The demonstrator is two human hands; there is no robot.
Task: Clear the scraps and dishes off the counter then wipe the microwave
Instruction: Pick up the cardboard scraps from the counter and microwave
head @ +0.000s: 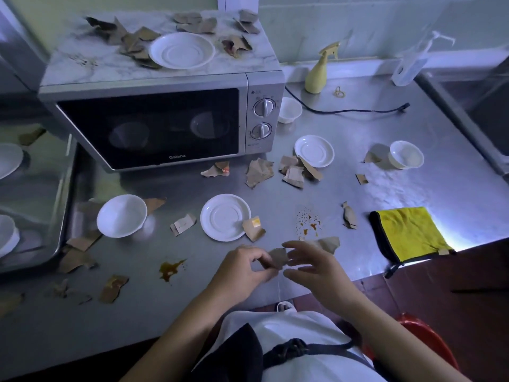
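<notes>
L hand (242, 267) pinching cardboard scrap (278, 257), R hand (311, 267) fingers spread beside it

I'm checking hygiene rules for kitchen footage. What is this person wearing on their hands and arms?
Nothing: the left hand and right hand are bare, without gloves, rings or a watch in view. The left forearm and right forearm are uncovered, no sleeves showing.

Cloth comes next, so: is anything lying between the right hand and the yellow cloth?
Nothing visible: only bare counter lies between the right hand and the yellow cloth. One paper scrap sits beside that hand, off the line.
</notes>
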